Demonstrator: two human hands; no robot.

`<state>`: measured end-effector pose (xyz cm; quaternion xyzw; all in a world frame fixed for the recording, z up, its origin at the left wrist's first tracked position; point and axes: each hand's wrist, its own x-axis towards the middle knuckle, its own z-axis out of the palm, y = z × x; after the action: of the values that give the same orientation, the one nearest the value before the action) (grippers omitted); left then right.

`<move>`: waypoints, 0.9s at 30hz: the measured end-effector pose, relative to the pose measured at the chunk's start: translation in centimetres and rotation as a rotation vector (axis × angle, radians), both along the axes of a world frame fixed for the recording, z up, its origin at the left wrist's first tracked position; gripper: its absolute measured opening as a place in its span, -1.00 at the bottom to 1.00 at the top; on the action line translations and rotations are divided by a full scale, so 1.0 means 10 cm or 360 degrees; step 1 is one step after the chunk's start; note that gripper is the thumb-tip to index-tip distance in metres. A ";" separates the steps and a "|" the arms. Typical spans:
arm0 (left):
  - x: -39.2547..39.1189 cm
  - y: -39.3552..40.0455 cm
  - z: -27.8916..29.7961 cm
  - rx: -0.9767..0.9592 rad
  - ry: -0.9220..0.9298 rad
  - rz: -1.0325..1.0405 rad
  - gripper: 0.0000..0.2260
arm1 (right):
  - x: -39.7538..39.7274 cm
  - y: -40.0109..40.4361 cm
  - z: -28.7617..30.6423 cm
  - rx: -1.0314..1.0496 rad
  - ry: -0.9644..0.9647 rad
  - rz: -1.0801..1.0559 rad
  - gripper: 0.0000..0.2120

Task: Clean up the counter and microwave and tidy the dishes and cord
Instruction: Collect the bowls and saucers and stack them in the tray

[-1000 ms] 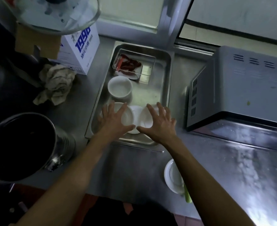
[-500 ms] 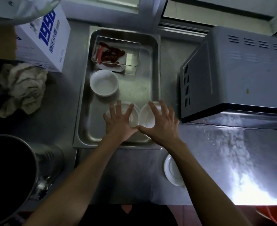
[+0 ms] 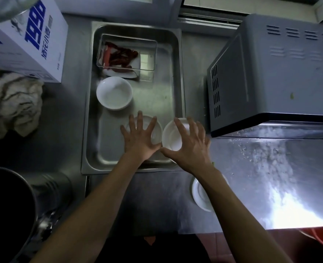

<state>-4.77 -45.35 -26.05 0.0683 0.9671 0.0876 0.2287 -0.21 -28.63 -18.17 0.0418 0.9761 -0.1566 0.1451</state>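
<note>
Hands spread over two bowls

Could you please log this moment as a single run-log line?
left hand: spread over bowl | right hand: spread over second bowl | both bowls in steel tray

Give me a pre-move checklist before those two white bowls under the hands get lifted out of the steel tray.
1. Left hand over the nearer-left white round bowl, fingers spread: ok.
2. Right hand over the right white round bowl: ok.
3. Firm grip on either bowl: cannot tell, fingers look straight.
4. Third white round bowl stands apart in the rectangular steel tray: ok.
5. Clear plastic box of red chillies is away from the hands: ok.
6. Steel counter before the grey microwave is clean: not ok, crumbs.
</note>
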 end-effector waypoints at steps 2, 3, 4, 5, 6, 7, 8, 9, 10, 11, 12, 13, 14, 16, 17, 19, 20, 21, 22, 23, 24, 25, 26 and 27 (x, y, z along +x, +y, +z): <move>0.00 -0.02 0.00 0.0003 -0.0006 -0.0016 -0.06 | 0.00 -0.03 -0.01 -0.0010 0.0014 0.0015 -0.04; 0.00 -0.02 0.00 0.0005 -0.0014 -0.0025 -0.06 | -0.01 -0.04 -0.02 -0.0019 0.0017 0.0024 -0.04; 0.00 -0.04 0.01 0.0005 -0.0025 -0.0034 -0.06 | -0.02 -0.05 -0.02 -0.0026 0.0015 0.0035 -0.04; 0.00 -0.05 0.02 0.0007 -0.0036 -0.0040 -0.06 | -0.03 -0.06 -0.01 -0.0032 0.0009 0.0047 -0.04; 0.00 -0.07 0.03 0.0009 -0.0038 -0.0043 -0.06 | -0.05 -0.07 0.00 -0.0037 0.0005 0.0061 -0.04; 0.01 -0.10 0.06 0.0009 -0.0028 -0.0045 -0.06 | -0.07 -0.08 0.01 -0.0044 0.0003 0.0071 -0.04; 0.03 -0.14 0.09 0.0008 -0.0007 -0.0047 -0.09 | -0.08 -0.09 0.02 -0.0050 0.0005 0.0078 -0.03; 0.06 -0.18 0.12 0.0008 0.0020 -0.0038 -0.13 | -0.11 -0.11 0.03 -0.0055 0.0012 0.0084 -0.03; 0.10 -0.22 0.16 0.0017 0.0055 -0.0012 -0.18 | -0.13 -0.14 0.04 -0.0058 0.0018 0.0092 -0.03; 0.13 -0.27 0.20 0.0041 0.0094 0.0037 -0.24 | -0.16 -0.17 0.06 -0.0057 0.0021 0.0104 -0.03; 0.17 -0.33 0.24 0.0077 0.0138 0.0103 -0.30 | -0.19 -0.20 0.06 -0.0055 0.0023 0.0122 -0.04; 0.20 -0.40 0.26 0.0119 0.0181 0.0175 -0.34 | -0.22 -0.24 0.07 -0.0051 0.0023 0.0147 -0.04; 0.22 -0.48 0.27 0.0162 0.0220 0.0245 -0.38 | -0.25 -0.28 0.06 -0.0044 0.0028 0.0180 -0.04; 0.25 -0.64 0.32 0.0214 0.0298 0.0333 -0.43 | -0.30 -0.38 0.02 -0.0017 0.0063 0.0261 -0.03; 0.27 -0.73 0.34 0.0220 0.0330 0.0348 -0.45 | -0.33 -0.44 -0.01 -0.0001 0.0082 0.0301 -0.03; 0.33 -0.86 0.41 0.0246 0.0384 0.0391 -0.48 | -0.37 -0.56 -0.11 0.0025 0.0092 0.0372 -0.03; 0.36 -0.91 0.45 0.0263 0.0415 0.0421 -0.50 | -0.38 -0.61 -0.17 0.0036 0.0080 0.0402 -0.03; 0.39 -0.95 0.48 0.0273 0.0445 0.0445 -0.51 | -0.40 -0.67 -0.23 0.0047 0.0063 0.0431 -0.03; 0.42 -0.99 0.50 0.0270 0.0476 0.0464 -0.52 | -0.40 -0.71 -0.29 0.0055 0.0044 0.0460 -0.03; 0.44 -1.02 0.50 0.0268 0.0497 0.0481 -0.53 | -0.41 -0.75 -0.36 0.0060 0.0030 0.0494 -0.02; 0.45 -1.05 0.48 0.0265 0.0506 0.0495 -0.54 | -0.41 -0.79 -0.42 0.0063 0.0018 0.0525 -0.01; 0.46 -1.06 0.48 0.0264 0.0500 0.0502 -0.55 | -0.42 -0.82 -0.48 0.0067 0.0000 0.0550 -0.01; 0.47 -1.07 0.48 0.0257 0.0468 0.0506 -0.55 | -0.43 -0.84 -0.53 0.0071 -0.0028 0.0569 0.00; 0.48 -1.06 0.48 0.0249 0.0444 0.0508 -0.56 | -0.44 -0.86 -0.57 0.0075 -0.0059 0.0583 0.00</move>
<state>0.08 -55.95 -21.29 -0.0566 0.9782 0.1871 0.0701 -4.56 -37.25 -23.90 -0.1305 0.9679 -0.1039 0.1882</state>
